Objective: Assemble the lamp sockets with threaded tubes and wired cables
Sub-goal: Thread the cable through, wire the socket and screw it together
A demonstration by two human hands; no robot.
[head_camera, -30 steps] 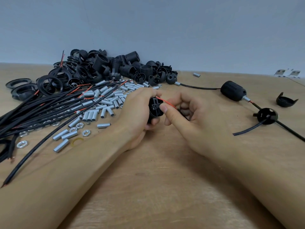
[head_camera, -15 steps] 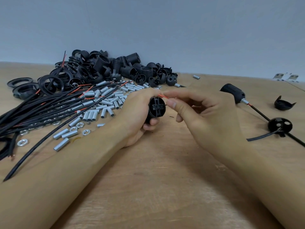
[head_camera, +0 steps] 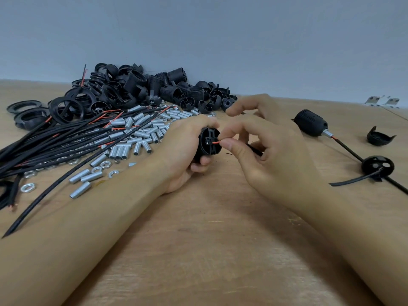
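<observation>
My left hand (head_camera: 183,149) grips a black lamp socket body (head_camera: 209,143) just above the table, its inner end turned toward me. My right hand (head_camera: 262,151) pinches a thin red wire (head_camera: 216,142) between thumb and forefinger, the wire's tip at the socket's inner terminal. The black cable (head_camera: 255,150) that carries the wire runs under my right palm and is mostly hidden.
A pile of black socket parts (head_camera: 141,91) lies at the back left, with black cables (head_camera: 66,140), silver threaded tubes (head_camera: 132,138) and nuts (head_camera: 27,187) in front of it. At right lie an assembled socket (head_camera: 310,122) on its cable, a black cap (head_camera: 378,138) and a disc part (head_camera: 377,165).
My right hand has shifted its pinch on the red wire and brought the wire's tip down to the middle of the socket's end. The left hand has kept its hold on the socket.
</observation>
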